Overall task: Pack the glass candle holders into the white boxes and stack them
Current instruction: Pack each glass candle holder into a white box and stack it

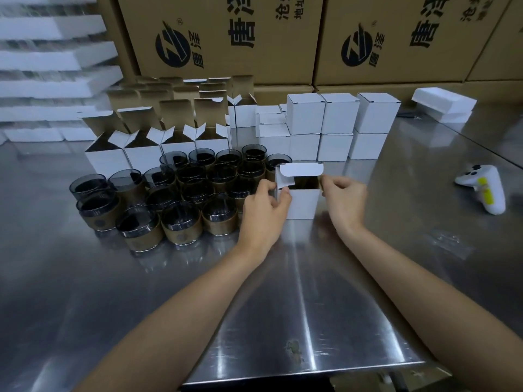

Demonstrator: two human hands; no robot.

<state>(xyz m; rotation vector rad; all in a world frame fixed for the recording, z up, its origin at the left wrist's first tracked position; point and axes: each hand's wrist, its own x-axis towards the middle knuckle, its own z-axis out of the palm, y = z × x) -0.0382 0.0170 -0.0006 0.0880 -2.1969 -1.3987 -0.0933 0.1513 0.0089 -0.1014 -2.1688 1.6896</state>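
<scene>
A small white box (pixel 302 203) stands on the steel table (pixel 283 292) in the middle, its top lid flap raised at the back. My left hand (pixel 264 209) pinches the box's left side flap. My right hand (pixel 343 199) pinches the right side flap. The inside of the box is dark and I cannot tell what it holds. Several dark glass candle holders (pixel 184 219) with brown paper bands crowd the table left of the box. Closed white boxes (pixel 339 117) are stacked two high behind it.
Several open white boxes (pixel 141 154) with raised flaps stand in rows at the back left. Large brown cartons (pixel 226 38) form a wall behind. A white controller (pixel 485 188) lies at the right. White foam pieces (pixel 444 104) sit at the far right and left.
</scene>
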